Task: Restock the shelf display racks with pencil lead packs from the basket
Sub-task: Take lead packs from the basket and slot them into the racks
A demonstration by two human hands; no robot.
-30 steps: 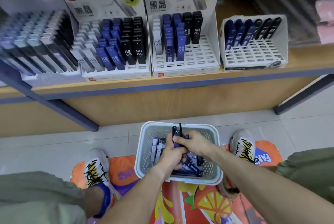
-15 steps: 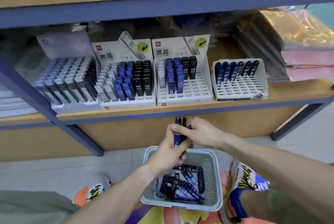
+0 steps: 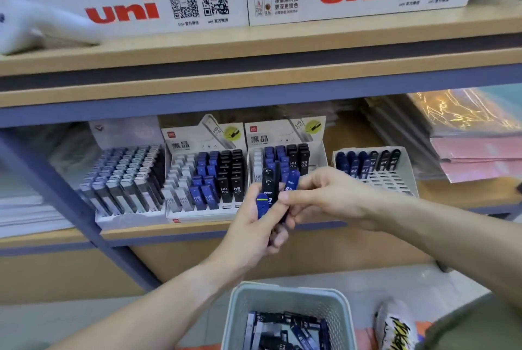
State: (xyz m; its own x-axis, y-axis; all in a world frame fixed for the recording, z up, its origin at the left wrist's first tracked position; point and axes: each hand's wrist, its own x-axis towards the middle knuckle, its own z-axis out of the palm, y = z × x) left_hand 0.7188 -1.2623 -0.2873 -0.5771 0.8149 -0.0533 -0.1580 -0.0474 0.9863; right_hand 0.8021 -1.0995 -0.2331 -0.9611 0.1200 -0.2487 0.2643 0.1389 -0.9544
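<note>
Both hands hold pencil lead packs in front of the lower shelf.

The left hand grips a small bundle of packs, blue and black, held upright. The right hand pinches one blue pack at the top of that bundle between thumb and fingers. Both hands are level with the second white display rack, which is partly filled. The rightmost rack holds one back row only. The basket sits below on the floor, with more packs inside.
</note>
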